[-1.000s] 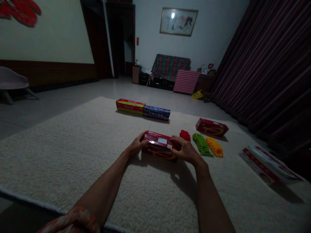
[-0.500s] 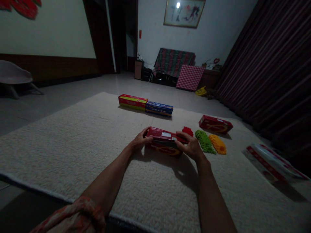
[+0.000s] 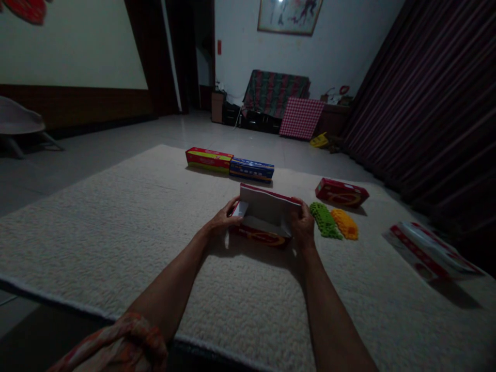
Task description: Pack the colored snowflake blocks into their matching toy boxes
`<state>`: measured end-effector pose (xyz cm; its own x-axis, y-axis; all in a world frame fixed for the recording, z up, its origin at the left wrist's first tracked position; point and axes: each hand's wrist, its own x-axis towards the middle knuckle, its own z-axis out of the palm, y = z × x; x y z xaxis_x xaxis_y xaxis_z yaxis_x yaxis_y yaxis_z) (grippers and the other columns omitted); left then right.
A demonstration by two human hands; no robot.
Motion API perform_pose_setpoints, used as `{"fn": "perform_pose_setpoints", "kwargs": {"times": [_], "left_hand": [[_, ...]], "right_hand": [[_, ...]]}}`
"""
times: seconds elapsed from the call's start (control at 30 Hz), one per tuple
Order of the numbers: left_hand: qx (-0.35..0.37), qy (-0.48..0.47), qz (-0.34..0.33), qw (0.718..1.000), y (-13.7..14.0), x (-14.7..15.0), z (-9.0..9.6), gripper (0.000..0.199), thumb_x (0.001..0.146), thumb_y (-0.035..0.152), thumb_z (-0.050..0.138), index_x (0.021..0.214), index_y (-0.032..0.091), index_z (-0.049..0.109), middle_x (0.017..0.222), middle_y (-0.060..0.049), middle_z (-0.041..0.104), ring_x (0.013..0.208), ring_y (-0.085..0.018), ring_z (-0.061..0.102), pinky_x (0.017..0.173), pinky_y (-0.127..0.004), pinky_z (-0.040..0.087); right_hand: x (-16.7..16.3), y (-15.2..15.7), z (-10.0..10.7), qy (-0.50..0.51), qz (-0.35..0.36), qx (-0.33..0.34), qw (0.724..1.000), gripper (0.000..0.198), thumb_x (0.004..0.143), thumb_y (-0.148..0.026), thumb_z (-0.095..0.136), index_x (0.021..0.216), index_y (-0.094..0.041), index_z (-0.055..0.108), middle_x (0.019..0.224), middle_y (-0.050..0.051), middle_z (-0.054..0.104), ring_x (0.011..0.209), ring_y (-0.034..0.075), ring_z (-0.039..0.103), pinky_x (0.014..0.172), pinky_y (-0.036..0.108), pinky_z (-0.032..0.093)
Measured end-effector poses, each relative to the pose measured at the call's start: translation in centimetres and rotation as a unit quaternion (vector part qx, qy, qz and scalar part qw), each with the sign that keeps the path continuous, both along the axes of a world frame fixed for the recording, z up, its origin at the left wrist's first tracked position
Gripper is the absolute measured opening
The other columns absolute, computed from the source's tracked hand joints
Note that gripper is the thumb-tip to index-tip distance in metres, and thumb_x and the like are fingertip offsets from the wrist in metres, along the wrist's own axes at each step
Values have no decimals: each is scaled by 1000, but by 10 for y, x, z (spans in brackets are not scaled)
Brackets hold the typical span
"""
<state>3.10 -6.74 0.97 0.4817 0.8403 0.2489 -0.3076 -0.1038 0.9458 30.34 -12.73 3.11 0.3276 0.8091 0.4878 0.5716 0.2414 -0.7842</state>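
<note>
A red box sits on a cream, bumpy cover, right in front of the person. Its lid is up at the back, so you can see the pale inside. Both hands are holding the box. The left hand grips the left end, with its thumb by the front corner. The right hand grips the right end, and its fingers are up by the corner of the lid. Just to the right of that hand lie a green bumpy thing and an orange bumpy thing, side by side. A second red box lies behind them, with its top shut. Farther back, a red and yellow box touches a blue box, end to end. A shiny red and white pack lies far over on the right
</note>
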Motion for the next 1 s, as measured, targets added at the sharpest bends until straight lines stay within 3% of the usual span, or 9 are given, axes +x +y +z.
{"fn": "perform_pose_setpoints", "kwargs": {"times": [0.17,0.27,0.37,0.43,0.53,0.7,0.83,0.93,1.0], "left_hand": [[-15,22,-17,1000,-2,-2,5,93,68,32,89,153,28,52,151,-16,59,136,-45,54,99,-50,54],[1,60,36,998,3,-4,9,104,66,40,89,158,25,44,156,-20,52,143,-47,46,107,-55,48],[74,99,114,986,11,-1,15,103,68,48,85,158,24,42,163,-19,44,148,-45,40,113,-58,41],[131,139,145,971,17,3,21,90,71,48,80,153,26,50,164,-16,43,149,-42,40,113,-57,42],[179,188,132,957,26,9,28,66,74,45,77,135,23,67,160,-15,50,146,-40,45,110,-54,44],[147,198,21,969,39,3,35,60,72,47,78,123,17,75,149,-18,62,144,-39,49,118,-53,39],[108,218,30,969,44,-9,37,68,72,46,77,132,15,70,148,-18,63,141,-38,53,118,-53,39],[95,246,38,964,45,-9,35,74,70,47,79,135,13,67,153,-19,57,138,-39,54,112,-51,46],[109,261,48,958,45,-7,33,74,70,51,80,133,13,68,153,-19,57,139,-38,54,111,-49,47]], "right_hand": [[1,6,0,112,-14,-23,993,53,86,-64,52,99,-16,72,88,10,72,83,27,63,76,42,56],[3,12,-3,140,-29,-27,989,45,81,-58,56,94,-18,72,79,6,69,73,23,60,69,38,54],[5,18,-9,157,-58,-16,986,44,77,-50,60,104,-17,70,71,1,64,64,18,55,61,32,48],[5,22,-14,196,-67,-19,978,56,74,-46,64,121,-16,63,66,-4,59,57,15,51,56,28,43],[5,25,-19,256,-66,-23,964,68,70,-44,69,131,-18,56,64,-7,56,53,13,47,53,26,38],[6,36,-20,237,-29,-35,970,49,71,-46,68,111,-18,65,77,-1,63,65,15,55,58,27,44],[1,45,-13,227,18,-98,969,61,74,-47,66,127,-16,65,90,4,71,73,19,64,63,30,52],[-4,42,-3,164,46,-178,969,72,80,-51,67,141,-13,59,120,15,72,99,25,71,81,35,57],[-8,37,6,57,29,-221,973,73,83,-56,68,140,-11,60,139,20,65,123,30,65,100,39,53]]}}
